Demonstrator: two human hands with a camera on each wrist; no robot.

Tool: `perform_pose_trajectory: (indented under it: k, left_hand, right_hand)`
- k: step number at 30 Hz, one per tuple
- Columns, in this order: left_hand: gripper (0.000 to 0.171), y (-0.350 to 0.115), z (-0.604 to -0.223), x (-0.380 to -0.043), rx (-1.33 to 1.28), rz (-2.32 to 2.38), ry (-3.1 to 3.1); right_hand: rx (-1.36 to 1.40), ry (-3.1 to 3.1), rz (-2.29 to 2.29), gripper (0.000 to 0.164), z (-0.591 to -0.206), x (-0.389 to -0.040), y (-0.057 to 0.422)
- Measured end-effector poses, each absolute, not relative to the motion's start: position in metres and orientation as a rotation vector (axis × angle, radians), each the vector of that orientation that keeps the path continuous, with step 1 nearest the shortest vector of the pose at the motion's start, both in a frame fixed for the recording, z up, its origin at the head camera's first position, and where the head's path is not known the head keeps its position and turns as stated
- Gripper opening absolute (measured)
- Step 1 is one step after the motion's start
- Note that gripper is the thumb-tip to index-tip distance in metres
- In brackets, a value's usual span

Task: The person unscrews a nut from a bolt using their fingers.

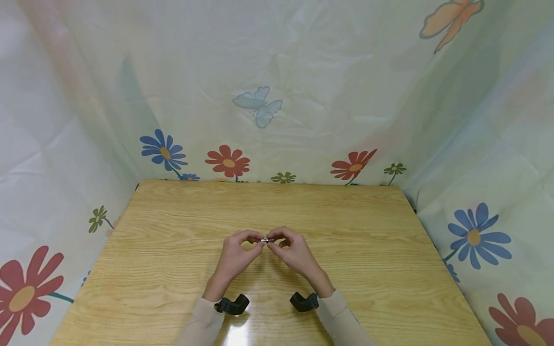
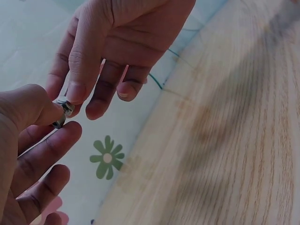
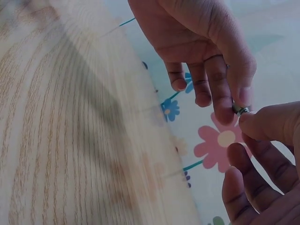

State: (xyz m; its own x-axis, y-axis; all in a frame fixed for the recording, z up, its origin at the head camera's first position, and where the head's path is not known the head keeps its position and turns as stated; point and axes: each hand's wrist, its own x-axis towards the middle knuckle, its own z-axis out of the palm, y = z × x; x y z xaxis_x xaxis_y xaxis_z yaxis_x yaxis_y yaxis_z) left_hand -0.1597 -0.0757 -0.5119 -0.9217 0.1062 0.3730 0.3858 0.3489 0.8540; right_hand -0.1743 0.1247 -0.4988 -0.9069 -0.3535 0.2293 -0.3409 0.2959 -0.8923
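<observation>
A small silvery metal bolt-like part [image 1: 266,240] is held level between both hands above the table. From the left, my left hand [image 1: 235,254] pinches one end of it between thumb and index finger. My right hand [image 1: 298,254] pinches the other end the same way. In the left wrist view a rounded metal face and a ring of the part [image 2: 65,107] show between the fingertips. The right wrist view shows ridges on the part [image 3: 241,110]; the fingertips cover the rest, so its exact kind is unclear. The other fingers of both hands are loosely bent.
A wood-grain table [image 1: 173,216] lies beneath the hands. Pale curtains [image 1: 303,72] printed with flowers and butterflies enclose it at the back and sides. Each wrist wears a black camera mount [image 1: 233,304], and light glares off the table near the front.
</observation>
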Motion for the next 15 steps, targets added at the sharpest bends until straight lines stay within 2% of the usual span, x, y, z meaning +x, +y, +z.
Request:
perform_pose_trajectory:
  k: [15]
  left_hand:
    - [0.015,-0.0754,-0.5134,-0.1615,-0.485,-1.559,-2.308]
  right_hand:
    - [-0.603,2.519,-1.731,0.027,-0.4984,-0.1749,0.1246]
